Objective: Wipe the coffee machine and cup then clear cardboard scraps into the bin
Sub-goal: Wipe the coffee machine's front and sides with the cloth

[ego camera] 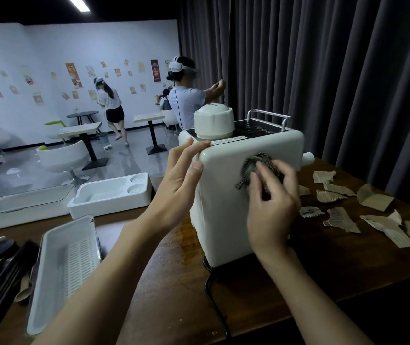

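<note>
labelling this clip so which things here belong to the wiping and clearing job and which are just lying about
Job in hand: coffee machine, steadied by the left hand; cloth, held to its side by the right hand; cardboard scraps.
Lying about: white slotted tray; white foam insert; dark utensils at the left edge.

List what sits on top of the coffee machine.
A white domed cap, a dark slotted tray, a metal rail; the left hand touches the coffee machine there. The cap hides the tray behind it.
</note>
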{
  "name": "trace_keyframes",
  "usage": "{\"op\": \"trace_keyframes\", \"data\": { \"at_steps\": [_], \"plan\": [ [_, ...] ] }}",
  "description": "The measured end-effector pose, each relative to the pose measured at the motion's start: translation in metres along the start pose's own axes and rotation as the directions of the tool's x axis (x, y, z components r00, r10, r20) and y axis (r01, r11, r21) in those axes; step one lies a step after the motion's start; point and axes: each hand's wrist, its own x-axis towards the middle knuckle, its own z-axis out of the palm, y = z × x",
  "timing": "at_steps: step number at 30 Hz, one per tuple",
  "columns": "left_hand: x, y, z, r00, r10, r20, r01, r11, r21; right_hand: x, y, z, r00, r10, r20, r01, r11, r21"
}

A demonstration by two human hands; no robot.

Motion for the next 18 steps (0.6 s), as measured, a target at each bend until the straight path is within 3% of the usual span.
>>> {"op": "trace_keyframes", "data": {
  "at_steps": [5,8,10,14,18],
  "plan": [
    [0.001,-0.003,0.001,1.0,0.014,-0.021,-0.015,0.999,-0.032,-0.007,-0.012,0.011,0.932,-0.316,0.176,0.319,0.948,0.013],
    [0.001,-0.004,0.0,1.0,0.023,-0.005,-0.023,1.0,0.004,0.01,-0.001,0.006,0.909,-0.366,0.199,0.377,0.926,-0.021],
    [0.001,-0.002,0.0,0.999,0.042,0.004,-0.042,0.998,0.047,0.027,0.011,0.001,0.947,-0.284,0.152,0.294,0.954,-0.048],
    [0.001,-0.003,0.001,0.999,0.042,0.011,-0.043,0.996,0.082,0.062,0.036,-0.011,1.0,0.008,0.019,-0.007,0.996,-0.084],
    [0.002,-0.002,0.002,0.999,0.039,0.003,-0.039,0.994,0.1,0.062,0.04,-0.012,0.995,0.083,-0.049,-0.086,0.994,-0.066]
  ]
}}
